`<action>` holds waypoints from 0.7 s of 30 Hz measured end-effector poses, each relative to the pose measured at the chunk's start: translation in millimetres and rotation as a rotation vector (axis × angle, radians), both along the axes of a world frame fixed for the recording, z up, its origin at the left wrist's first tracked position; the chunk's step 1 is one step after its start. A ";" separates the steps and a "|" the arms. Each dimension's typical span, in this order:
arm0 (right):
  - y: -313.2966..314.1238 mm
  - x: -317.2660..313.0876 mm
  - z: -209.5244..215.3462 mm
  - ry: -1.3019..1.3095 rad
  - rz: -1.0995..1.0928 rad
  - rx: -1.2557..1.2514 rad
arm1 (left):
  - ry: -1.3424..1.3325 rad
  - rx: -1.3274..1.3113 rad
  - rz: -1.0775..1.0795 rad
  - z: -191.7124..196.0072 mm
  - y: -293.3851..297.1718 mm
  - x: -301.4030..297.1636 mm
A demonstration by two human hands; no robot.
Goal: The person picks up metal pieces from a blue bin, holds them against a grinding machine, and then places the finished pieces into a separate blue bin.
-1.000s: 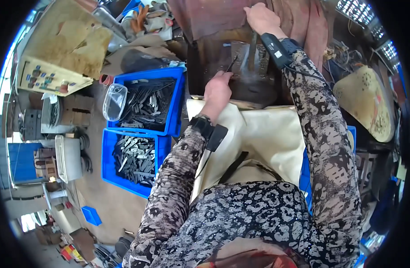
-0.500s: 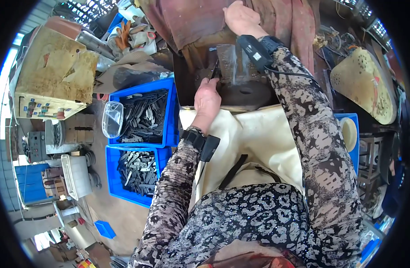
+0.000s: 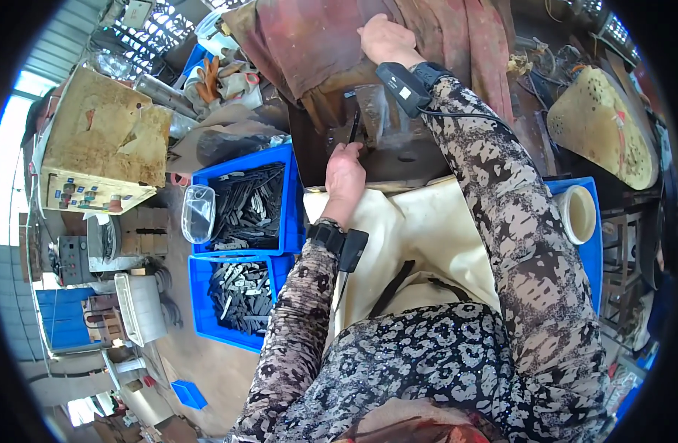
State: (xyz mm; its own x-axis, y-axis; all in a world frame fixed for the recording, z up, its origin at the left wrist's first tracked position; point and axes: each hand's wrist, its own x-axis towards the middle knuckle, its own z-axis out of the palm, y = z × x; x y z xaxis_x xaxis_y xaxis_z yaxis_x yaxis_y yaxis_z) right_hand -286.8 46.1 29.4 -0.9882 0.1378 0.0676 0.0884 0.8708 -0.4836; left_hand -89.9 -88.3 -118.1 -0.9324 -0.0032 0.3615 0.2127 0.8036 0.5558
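Note:
My left hand (image 3: 345, 177) is closed round one end of a thin dark strip (image 3: 354, 127), which points away from me into a grimy recess. Beyond it stands a greyish, wet-looking plate (image 3: 374, 111). A dark round disc (image 3: 407, 157) with a central hole lies partly hidden behind my right sleeve. My right hand (image 3: 387, 40) is higher up, fingers curled, against the stained reddish cloth (image 3: 317, 44) draped over the recess. Whatever its fingers hold, if anything, is hidden. A cream apron (image 3: 420, 229) spreads across my lap below both hands.
At my left, a blue crate (image 3: 288, 199) holds many dark strips, with a clear plastic box (image 3: 198, 214) at its edge. A second blue crate (image 3: 228, 340) holds shorter pieces. A worn yellowish box (image 3: 102, 133) stands farther left. At right are a blue bin (image 3: 591, 258) and a pale tub (image 3: 577, 214).
The whole view has shifted slightly, with the crates appearing lower and farther right. My left hand still grips the strip, and my right hand stays against the cloth.

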 end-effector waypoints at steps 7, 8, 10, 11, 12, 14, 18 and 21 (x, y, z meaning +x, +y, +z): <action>24.7 13.2 -0.7 0.129 0.169 -0.017 | -0.016 0.027 -0.019 -8.2 0.7 -6.2; 28.8 19.8 -2.7 0.132 0.172 -0.013 | -0.034 0.113 -0.035 -12.4 -3.5 -10.0; 37.3 40.9 -6.6 0.249 0.246 0.001 | -0.073 0.285 -0.070 -12.6 -12.4 -17.9; 31.9 61.1 -5.8 0.292 0.250 -0.002 | -0.073 0.284 -0.054 -10.8 -24.8 -21.9; 28.6 87.1 -5.0 0.332 0.248 -0.002 | 0.039 0.129 -0.064 -7.9 -38.4 -27.8; 33.3 137.4 -14.2 0.391 0.237 0.031 | 0.136 -0.020 -0.099 -1.6 -46.6 -36.4; 59.1 223.9 -65.0 0.592 0.411 -0.002 | 0.163 -0.253 -0.118 15.8 -33.3 -49.7; 73.8 271.7 -96.0 0.563 0.433 -0.005 | 0.159 -0.379 -0.221 9.8 -21.3 -53.1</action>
State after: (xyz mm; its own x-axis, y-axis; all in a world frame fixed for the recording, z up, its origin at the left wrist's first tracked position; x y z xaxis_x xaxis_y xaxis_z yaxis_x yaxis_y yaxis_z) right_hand -15.1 119.9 -66.6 -0.7694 -0.2579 0.5844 -0.5297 0.7689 -0.3580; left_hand -142.9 -109.6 -108.3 -0.8285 0.3494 0.4375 0.4607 0.8695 0.1780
